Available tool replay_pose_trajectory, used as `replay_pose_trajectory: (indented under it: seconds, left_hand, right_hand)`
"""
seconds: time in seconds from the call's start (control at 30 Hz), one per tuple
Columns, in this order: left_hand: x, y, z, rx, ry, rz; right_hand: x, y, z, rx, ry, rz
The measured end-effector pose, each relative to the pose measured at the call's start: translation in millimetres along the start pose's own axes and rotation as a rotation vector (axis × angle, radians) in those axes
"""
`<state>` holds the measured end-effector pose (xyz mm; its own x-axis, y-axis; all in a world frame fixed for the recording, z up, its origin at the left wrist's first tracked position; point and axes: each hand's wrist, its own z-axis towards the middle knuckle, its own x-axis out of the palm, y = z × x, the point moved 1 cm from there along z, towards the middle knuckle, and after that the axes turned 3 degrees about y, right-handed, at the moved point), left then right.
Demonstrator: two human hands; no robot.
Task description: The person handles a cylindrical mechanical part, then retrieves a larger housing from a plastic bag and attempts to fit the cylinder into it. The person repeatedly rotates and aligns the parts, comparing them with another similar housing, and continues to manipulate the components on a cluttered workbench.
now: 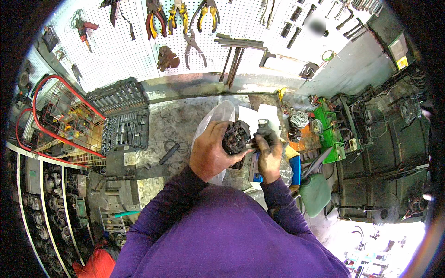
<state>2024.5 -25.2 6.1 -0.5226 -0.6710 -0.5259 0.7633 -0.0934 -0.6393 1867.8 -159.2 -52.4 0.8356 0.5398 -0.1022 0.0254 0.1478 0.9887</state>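
My left hand [208, 150] wraps round a dark, greasy, roughly round machine part [236, 137], held up over the workbench [170, 119]. Its inner side, with uneven black pieces, faces my right hand [269, 156]. The right hand's fingers are pinched together close to the part's right edge. What sits between these fingertips is dark and too small to name. Just beyond them shows a small grey-black piece [263, 123]; whether it is held or lies behind is unclear. A clear plastic bag [217, 116] and white paper [269, 114] lie beneath and behind my hands.
An open socket set case [125, 116] and a red-rimmed wire basket [69, 120] stand at left. A dark hand tool [169, 154] lies on the bench. An alternator housing [299, 120] and a green metal tray [328, 132] are at right. Pliers [178, 17] hang on the pegboard.
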Motion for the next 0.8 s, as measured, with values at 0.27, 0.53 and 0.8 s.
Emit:
replay_pose_trajectory:
  seconds: [0.27,0.53,0.8]
  left_hand:
    - [1.5,-6.8,0.8,-0.003,0.059,-0.001]
    - [0.2,3.2,-2.6,-0.041,0.105,-0.174]
    - [11.3,21.2,-15.1,-0.258,0.150,-0.569]
  right_hand:
    - [-9.4,55.4,8.5,-0.246,0.220,-0.264]
    - [-18.6,69.3,20.8,-0.063,0.458,-0.178]
    - [-31.0,77.5,19.7,-0.140,0.459,-0.275]
